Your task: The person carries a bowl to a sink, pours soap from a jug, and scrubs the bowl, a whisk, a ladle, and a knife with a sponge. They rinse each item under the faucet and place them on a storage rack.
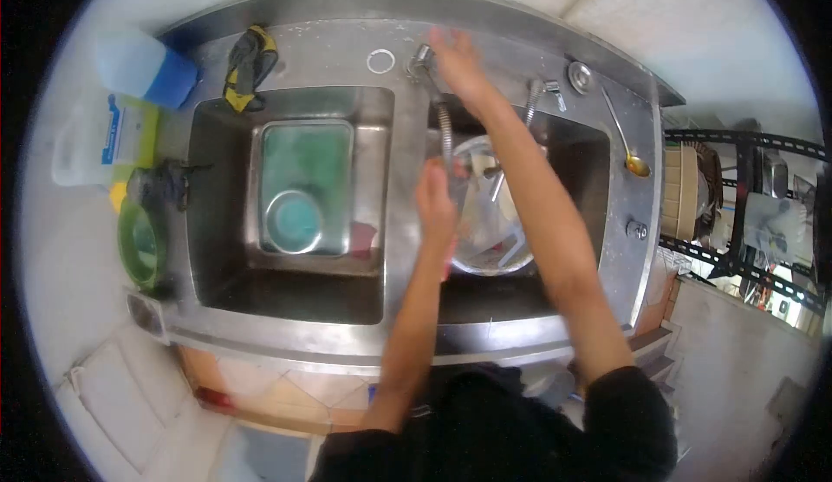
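My left hand (438, 200) is over the divider side of the right basin, beside the flexible metal hose (446, 131); its fingers look closed, and a bit of something red shows below it. Farther back, my right hand (459, 64) reaches beside the faucet base (422, 60) with its fingers apart, slightly blurred. Under my right forearm, a round metal bowl (485, 267) with utensils in it sits in the right basin. A second metal hose (532, 100) stands behind that basin.
In the left basin (286, 296) lie a rectangular tray (303, 148) and a round bowl (293, 222). Gloves (250, 68), a blue-liquid jug (169, 79) and a green basket (139, 244) stand at left. A ladle (637, 166) and drain strainer (581, 76) lie right; a rack (741, 196) stands beyond.
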Demonstrator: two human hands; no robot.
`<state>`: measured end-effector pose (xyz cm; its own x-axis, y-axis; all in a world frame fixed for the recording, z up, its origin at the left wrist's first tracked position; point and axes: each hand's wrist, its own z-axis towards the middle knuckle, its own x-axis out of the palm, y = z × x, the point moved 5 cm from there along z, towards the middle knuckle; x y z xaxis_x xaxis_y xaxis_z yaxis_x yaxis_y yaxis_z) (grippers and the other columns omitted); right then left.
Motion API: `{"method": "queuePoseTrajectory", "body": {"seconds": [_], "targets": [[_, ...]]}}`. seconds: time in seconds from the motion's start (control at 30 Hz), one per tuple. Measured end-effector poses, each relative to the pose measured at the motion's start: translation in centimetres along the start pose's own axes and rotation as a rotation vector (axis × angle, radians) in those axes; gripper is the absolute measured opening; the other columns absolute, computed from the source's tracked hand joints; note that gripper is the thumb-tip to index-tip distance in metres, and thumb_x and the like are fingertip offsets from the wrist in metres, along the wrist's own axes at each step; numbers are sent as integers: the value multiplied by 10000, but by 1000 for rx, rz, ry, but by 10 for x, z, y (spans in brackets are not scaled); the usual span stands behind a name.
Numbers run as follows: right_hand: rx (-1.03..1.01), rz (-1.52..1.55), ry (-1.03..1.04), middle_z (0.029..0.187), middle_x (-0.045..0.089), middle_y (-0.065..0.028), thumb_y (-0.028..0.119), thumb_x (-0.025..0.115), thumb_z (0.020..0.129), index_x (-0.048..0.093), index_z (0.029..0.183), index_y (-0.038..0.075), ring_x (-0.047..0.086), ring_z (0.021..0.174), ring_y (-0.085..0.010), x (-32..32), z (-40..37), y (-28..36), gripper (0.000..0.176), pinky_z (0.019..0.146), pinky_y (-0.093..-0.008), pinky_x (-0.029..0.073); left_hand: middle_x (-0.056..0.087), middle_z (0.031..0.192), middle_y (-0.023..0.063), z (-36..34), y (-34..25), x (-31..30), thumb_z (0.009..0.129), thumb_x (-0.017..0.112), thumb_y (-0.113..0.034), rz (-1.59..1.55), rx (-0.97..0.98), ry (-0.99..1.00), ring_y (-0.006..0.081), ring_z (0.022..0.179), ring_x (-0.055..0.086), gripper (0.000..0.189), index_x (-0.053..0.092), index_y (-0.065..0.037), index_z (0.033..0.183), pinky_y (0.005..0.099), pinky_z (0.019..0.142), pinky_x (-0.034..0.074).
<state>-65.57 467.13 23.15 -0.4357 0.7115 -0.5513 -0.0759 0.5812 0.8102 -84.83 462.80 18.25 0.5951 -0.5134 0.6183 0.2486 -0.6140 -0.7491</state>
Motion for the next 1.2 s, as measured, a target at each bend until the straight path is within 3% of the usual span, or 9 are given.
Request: {"method": "queuePoseTrajectory", "body": {"seconds": [0.07,0.17,0.27,0.4,0.73,1.0,1.03,1.17,1.2], "targets": [[-126,445,311,1246,501,-147,381,494,918,368,1320,18,487,1129,-214,-48,-89,26,557,915,-335,405,530,1038,178,-26,6,-22,953,421,-248,450,211,-37,274,997,516,325,513,10,1127,402,904,383],[47,536,291,854,647,-87,330,496,927,573,1061,-2,624,823,-160,-104,-173,-53,366,729,-287,496,368,1312,237,-64,39,-41,933,441,-181,1206,495,54,348,1249,353,458,345,34,1326,443,1060,223],[344,309,-11,852,646,-73,276,569,889,607,984,26,627,766,-159,-126,-203,-197,270,667,-300,502,292,1383,240,-78,16,-13,893,515,-117,1076,330,-85,368,1299,294,576,248,49,1376,432,1076,222],[109,3,-134,862,655,-65,170,634,829,630,968,48,631,769,-177,-114,-186,-306,184,672,-311,501,306,1364,241,-91,18,-20,854,574,-69,776,292,-261,350,1268,336,593,277,68,1349,413,1046,286],[-199,-101,-257,869,664,-145,148,619,825,625,951,16,651,769,-246,-164,-129,-207,183,713,-331,500,619,963,130,-170,48,-48,857,583,-67,1075,69,-212,225,904,606,252,567,9,1096,328,806,468],[-69,130,-23,828,641,-57,157,594,875,623,969,20,596,766,-130,-155,-187,-218,169,728,-270,476,467,1260,229,-113,-36,5,797,669,-169,859,256,-479,348,1200,431,593,408,61,1278,397,913,447],[-41,126,69,818,615,-33,147,586,881,609,990,29,569,736,-112,-138,-199,-224,162,693,-254,467,443,1274,260,-82,-28,0,827,639,-240,1300,487,-391,365,1247,375,640,357,66,1314,420,978,384],[51,332,244,866,607,-44,131,568,889,584,1041,31,549,732,-100,-79,-240,-235,183,667,-255,459,567,681,260,-40,26,7,941,433,-245,958,252,-515,482,663,558,301,441,44,1023,478,569,456],[25,326,283,866,607,-44,131,568,889,584,1041,31,549,732,-100,-71,-244,-226,183,667,-255,459,575,745,277,-44,34,13,940,432,-240,850,143,-529,483,711,563,296,440,37,1045,481,601,457]]}}
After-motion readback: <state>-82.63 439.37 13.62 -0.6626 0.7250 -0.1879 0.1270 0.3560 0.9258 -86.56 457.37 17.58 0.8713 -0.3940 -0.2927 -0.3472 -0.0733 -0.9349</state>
